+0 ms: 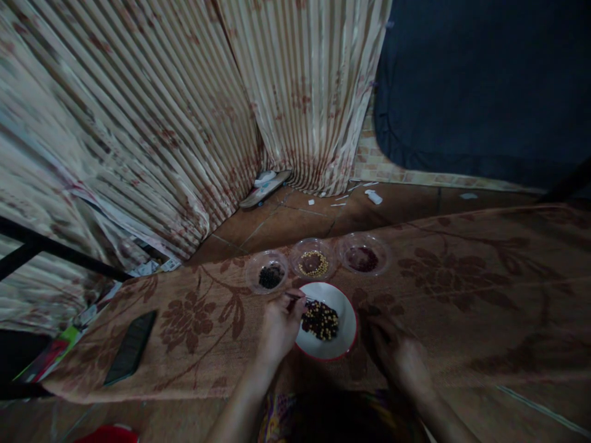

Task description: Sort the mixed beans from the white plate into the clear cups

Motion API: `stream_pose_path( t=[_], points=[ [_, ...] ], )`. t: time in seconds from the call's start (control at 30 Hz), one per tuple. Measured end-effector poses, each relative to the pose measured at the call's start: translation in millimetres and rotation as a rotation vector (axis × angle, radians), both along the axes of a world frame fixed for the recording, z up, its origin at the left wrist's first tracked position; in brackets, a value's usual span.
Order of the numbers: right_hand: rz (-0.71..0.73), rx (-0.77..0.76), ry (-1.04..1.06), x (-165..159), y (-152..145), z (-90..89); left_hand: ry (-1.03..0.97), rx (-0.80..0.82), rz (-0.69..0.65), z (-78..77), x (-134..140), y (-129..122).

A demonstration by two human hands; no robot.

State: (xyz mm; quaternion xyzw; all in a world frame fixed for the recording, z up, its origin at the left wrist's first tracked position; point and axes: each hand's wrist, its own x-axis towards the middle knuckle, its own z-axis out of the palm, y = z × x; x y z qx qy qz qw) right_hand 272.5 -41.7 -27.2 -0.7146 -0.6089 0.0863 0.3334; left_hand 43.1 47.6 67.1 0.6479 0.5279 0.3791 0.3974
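Observation:
My left hand (pixel 279 326) is at the left rim of a white bowl (pixel 345 329) with a red edge. Its fingers pinch slim tweezers (pixel 310 299), whose tips reach over the bowl. Inside the bowl lies a mix of dark and yellowish beans (pixel 321 320). To the right of the bowl, my right hand (pixel 404 360) is low over the cloth, its fingers too dark and smeared to read. Behind the bowl stand three clear plastic bowls: one with black beans (pixel 270 277), one with yellowish beans (pixel 307 264), one with dark red beans (pixel 362 258).
A patterned brown cloth (pixel 198 363) covers the long surface. On its left lies a dark phone (pixel 131 347). Beyond are striped curtains (pixel 184 111), a sandal (pixel 265 189) and white scraps on the tiled floor (pixel 277 221). A red object (pixel 108 435) shows at lower left.

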Motion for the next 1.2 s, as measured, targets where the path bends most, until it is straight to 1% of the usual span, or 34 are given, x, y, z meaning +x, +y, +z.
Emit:
stream_pose_path(
  t=[0.13, 0.3, 0.57, 0.7, 0.8, 1.2],
  points=[
    [-0.001, -0.026, 0.011, 1, 0, -2.3, 0.007, 0.0, -0.003, -9.0, -2, -2],
    [0.001, -0.031, 0.017, 1, -1, -4.3, 0.045, -0.004, 0.003, -13.6, -1, -2],
    [0.0, -0.02, 0.034, 0, -1, -1.9, 0.115, 0.017, -0.009, -10.7, 2, -1],
    [-0.002, -0.013, 0.034, 0, 0, -1.7, 0.158, 0.052, -0.031, -9.6, 2, -1],
    [-0.002, -0.001, 0.02, 0, 0, -0.6, 0.175, 0.075, -0.037, -10.2, 2, 0],
    [-0.002, -0.01, 0.029, 0, -1, 0.3, 0.194, 0.077, -0.038, -14.0, 2, 0]
  ],
)
